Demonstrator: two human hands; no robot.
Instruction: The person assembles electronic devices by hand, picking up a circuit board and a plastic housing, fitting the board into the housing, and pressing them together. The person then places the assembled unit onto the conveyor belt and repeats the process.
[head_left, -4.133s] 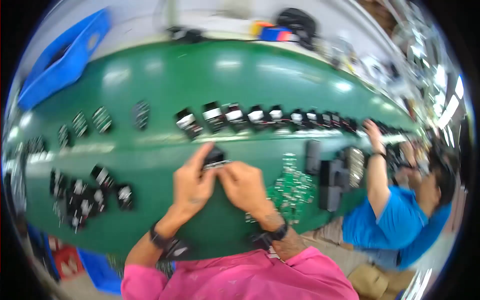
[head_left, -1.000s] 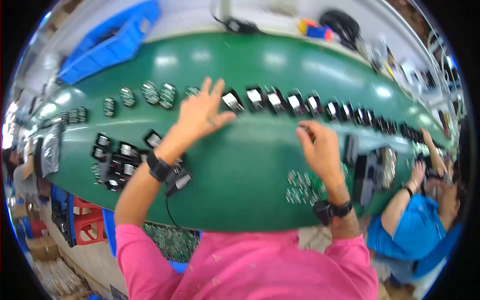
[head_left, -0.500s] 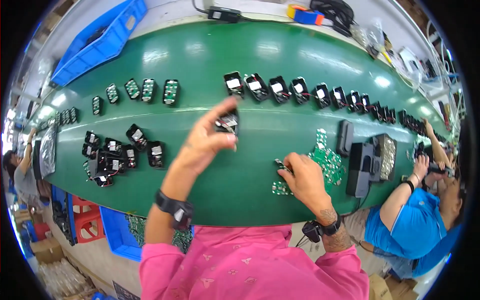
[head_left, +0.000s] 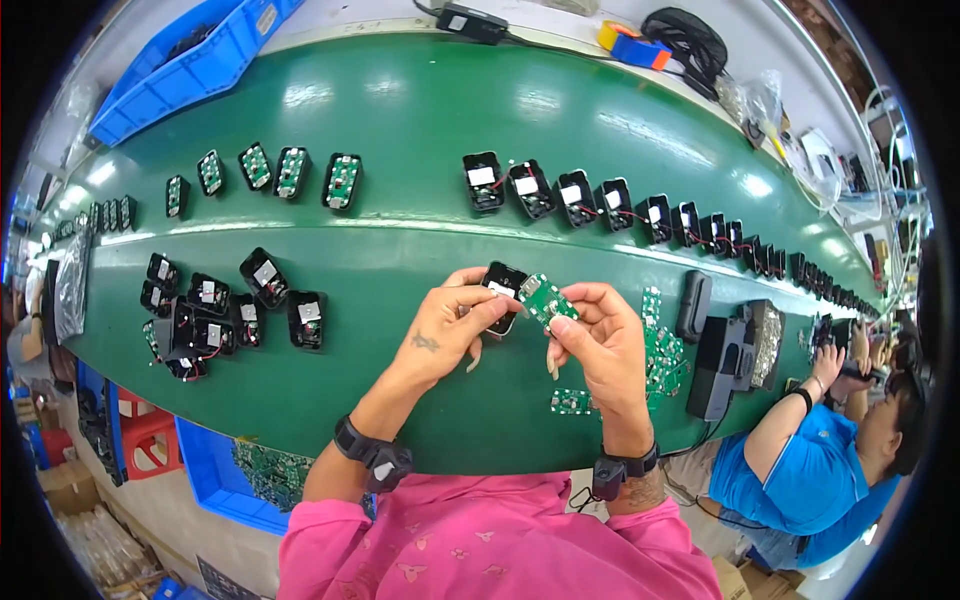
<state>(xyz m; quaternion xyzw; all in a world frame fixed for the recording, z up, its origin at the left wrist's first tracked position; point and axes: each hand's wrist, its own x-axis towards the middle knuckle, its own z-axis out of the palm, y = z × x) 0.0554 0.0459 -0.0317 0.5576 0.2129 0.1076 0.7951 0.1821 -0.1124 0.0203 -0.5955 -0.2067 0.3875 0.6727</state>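
Both hands (head_left: 530, 325) raised (fingers pinching parts (head_left: 522, 290))

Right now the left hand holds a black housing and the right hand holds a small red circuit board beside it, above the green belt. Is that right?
Not quite: the circuit board in the right hand is green, not red, as the head view shows. The rest holds: the left hand holds the black housing, with the board right beside it, above the green belt.
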